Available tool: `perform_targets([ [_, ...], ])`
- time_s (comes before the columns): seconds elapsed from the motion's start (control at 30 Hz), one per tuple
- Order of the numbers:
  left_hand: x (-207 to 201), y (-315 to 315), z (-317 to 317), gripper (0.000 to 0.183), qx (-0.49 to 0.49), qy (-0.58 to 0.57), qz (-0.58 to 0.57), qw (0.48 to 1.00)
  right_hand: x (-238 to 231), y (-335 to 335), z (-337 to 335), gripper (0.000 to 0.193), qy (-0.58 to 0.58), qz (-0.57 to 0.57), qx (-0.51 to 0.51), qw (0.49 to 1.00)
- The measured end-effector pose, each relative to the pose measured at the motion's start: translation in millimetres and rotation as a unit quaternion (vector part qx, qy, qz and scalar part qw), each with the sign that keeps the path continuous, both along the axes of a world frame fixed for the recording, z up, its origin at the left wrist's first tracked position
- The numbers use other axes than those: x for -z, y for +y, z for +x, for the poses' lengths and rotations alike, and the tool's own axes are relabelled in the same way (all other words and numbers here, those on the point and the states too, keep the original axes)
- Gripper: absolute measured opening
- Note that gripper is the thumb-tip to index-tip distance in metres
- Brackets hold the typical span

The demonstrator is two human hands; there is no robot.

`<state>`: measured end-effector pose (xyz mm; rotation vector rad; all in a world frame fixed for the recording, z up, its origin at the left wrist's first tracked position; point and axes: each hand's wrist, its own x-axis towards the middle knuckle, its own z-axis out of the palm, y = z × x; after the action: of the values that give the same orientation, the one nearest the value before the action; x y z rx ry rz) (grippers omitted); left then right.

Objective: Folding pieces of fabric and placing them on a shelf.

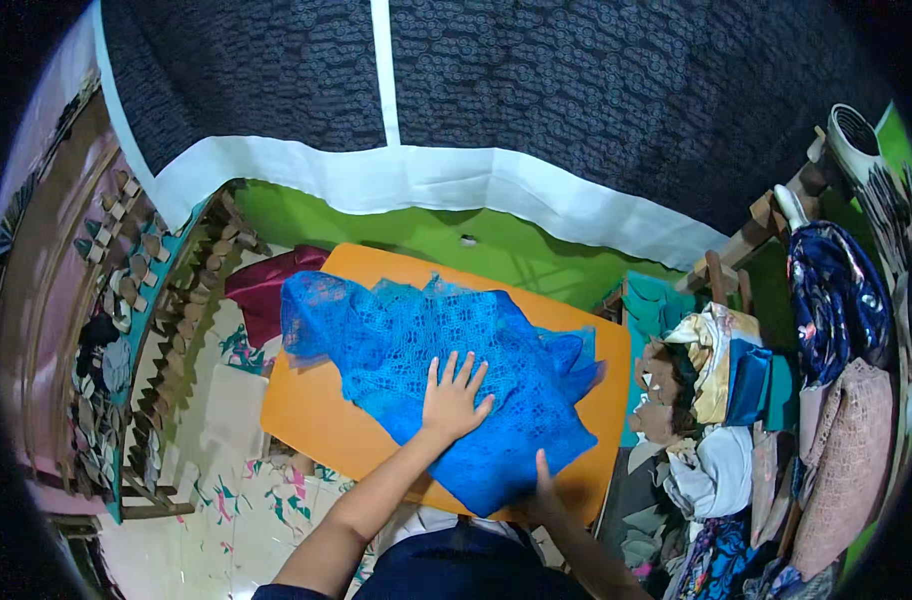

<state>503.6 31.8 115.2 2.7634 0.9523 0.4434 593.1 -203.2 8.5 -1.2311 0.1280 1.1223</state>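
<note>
A piece of blue lace cloth (426,330) lies spread and partly bunched over an orange tabletop (316,405). My left hand (456,403) rests flat on the middle of the cloth, its fingers spread. At the cloth's near right edge is my right hand (544,495). Its thumb points up along the edge, while its other fingers are hidden, so I cannot tell whether they pinch the cloth. Sheer, loose folds of the lace reach toward the table's far left and right sides.
Dark red cloth (271,290) lies beyond the table's left corner. A wooden rack (161,330) stands at left, with scraps scattered on the floor (206,460). Piled fabrics (721,470) and a hanging pink lace cloth (841,460) crowd the right. A dark curtain (536,90) hangs behind.
</note>
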Motion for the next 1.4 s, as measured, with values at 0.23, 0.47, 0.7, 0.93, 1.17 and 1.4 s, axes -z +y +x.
perform_targets([
  [0.23, 3, -7, -17, 0.055, -0.018, 0.017, 0.002, 1.0, -158, 83, 32, 0.098, -0.816, -0.194, -0.274, 0.472],
  [0.47, -2, -9, -15, 0.051, -0.002, 0.014, 0.007, 1.0, -112, 171, 92, 0.132, -0.531, -0.275, -0.457, 0.658],
  [0.7, -52, 28, -51, 0.054, -0.245, -0.114, 0.066, 0.961, -90, 174, 117, 0.137, -0.472, -0.294, -0.468, 0.686],
  [0.93, -12, 112, -73, 0.08, -0.334, -0.04, 0.004, 0.942, -114, 182, 94, 0.129, -0.504, -0.326, -0.468, 0.648],
  [1.17, -22, 138, -66, 0.101, -0.444, -0.021, -0.038, 0.895, -106, 185, 97, 0.126, -0.513, -0.306, -0.467, 0.652],
  [1.4, -23, 166, -76, 0.097, -0.379, 0.039, -0.247, 0.891, -86, 181, 105, 0.117, -0.583, -0.258, -0.447, 0.627],
])
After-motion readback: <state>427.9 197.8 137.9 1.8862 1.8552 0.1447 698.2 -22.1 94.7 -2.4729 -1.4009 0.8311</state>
